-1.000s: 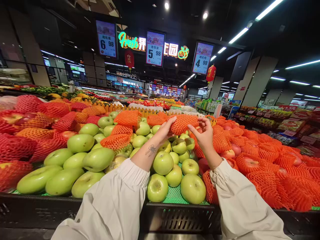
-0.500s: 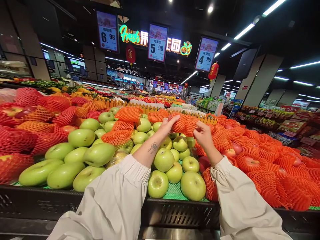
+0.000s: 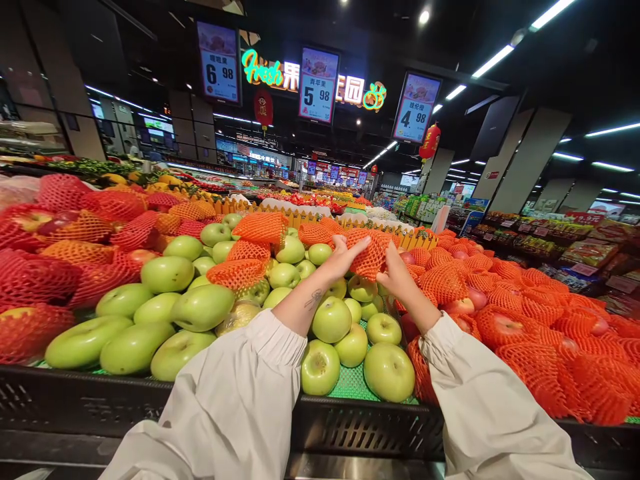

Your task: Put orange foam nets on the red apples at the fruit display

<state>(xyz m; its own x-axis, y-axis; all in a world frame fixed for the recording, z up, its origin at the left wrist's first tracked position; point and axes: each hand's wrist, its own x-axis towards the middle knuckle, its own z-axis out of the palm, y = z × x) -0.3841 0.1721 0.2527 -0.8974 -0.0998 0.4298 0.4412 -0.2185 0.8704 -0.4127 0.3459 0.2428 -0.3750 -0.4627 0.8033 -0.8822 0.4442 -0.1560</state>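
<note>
Currently, the left hand (image 3: 344,259) and right hand (image 3: 399,272) are holding an orange foam net (image 3: 371,256) between them, above green apples (image 3: 333,319); the left is spreading its thumb over it, the right is bending partly closed. Netted fruit (image 3: 507,327) is lying farther right.

Bright light falls on the display from above, leaving small white glints on the green apples (image 3: 333,319) and dark shadows in the gaps between them. Overhead, the ceiling (image 3: 365,27) sinks to near black, cut by glaring tube lights (image 3: 493,61) and a blown-out spotlight (image 3: 425,17); the neon sign (image 3: 263,69) glows with a slight halo. Both the left hand (image 3: 346,257) and the right hand (image 3: 397,272) are evenly lit and reasonably sharp. Distant shelves turn soft, while wide-angle distortion stretches fruit near the lower corners and leans the pillars (image 3: 530,167).
</note>
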